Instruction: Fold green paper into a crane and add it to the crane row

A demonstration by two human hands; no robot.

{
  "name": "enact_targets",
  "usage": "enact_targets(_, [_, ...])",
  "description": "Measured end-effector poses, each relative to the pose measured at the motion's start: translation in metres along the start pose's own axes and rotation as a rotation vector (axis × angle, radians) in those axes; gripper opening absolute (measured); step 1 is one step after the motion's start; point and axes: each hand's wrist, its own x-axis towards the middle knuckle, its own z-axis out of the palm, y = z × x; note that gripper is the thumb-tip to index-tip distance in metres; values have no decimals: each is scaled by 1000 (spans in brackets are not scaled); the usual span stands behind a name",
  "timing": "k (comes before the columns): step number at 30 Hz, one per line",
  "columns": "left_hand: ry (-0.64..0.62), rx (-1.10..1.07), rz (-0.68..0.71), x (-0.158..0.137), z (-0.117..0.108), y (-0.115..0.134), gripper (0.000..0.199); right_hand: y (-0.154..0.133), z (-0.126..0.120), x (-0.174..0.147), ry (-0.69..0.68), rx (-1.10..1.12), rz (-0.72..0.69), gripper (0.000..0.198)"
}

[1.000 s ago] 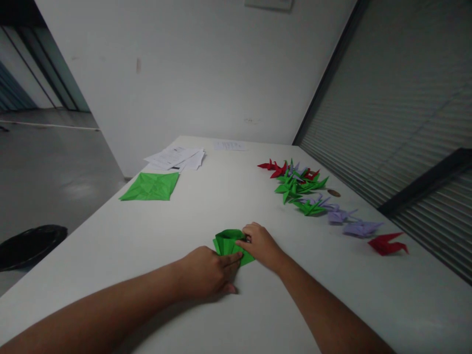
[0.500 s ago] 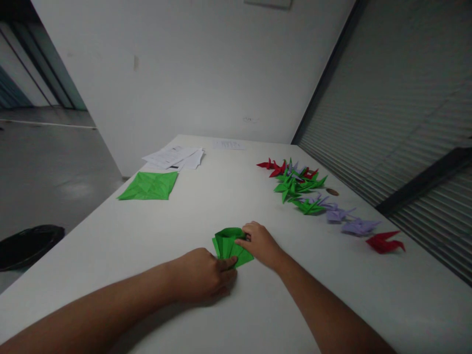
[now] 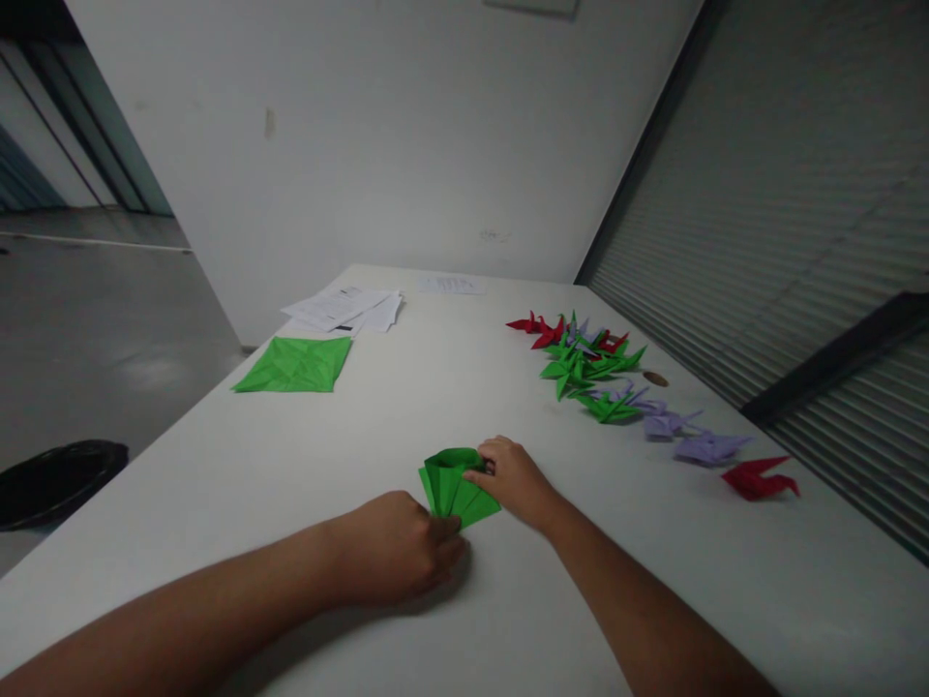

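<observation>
I see my left hand (image 3: 396, 547) resting on the white table (image 3: 290, 474), fingers curled together and pinching the near corner of the folded green paper (image 3: 454, 484), which lies flat near the middle of the table's near half. My right hand (image 3: 512, 479) sits just right of it, fingertips closed on the paper's right edge where a raised fold stands up. Far left lies a flat green sheet (image 3: 294, 365), with white papers (image 3: 344, 310) just beyond it. Along the right side runs a row of folded paper cranes (image 3: 602, 373) in red, green and lilac, ending nearest me with a red crane (image 3: 759, 479).
</observation>
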Motion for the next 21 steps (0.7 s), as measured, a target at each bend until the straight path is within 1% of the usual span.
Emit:
enact_targets(4, [16,-18,-3,0,2,-1,18,2,-1,-1,13,51,19,34])
enact_targets(7, [8,-23,0,0,4,-2,18,5,-1,-1,27,132,50,26])
enact_targets(10, [-16,-18,6,0,2,-4,13,8,-2,-2,24,240,100,23])
enact_targets(14, [3,-21,16,0,-3,-8,8,13,-3,-3,5,350,158,31])
enact_targets(17, [8,-32,17,-1,-6,-11,7,16,-3,-2,2,389,156,39])
enact_targets(21, [1,-59,29,-2,-9,-14,7,17,-2,-1,3,460,146,41])
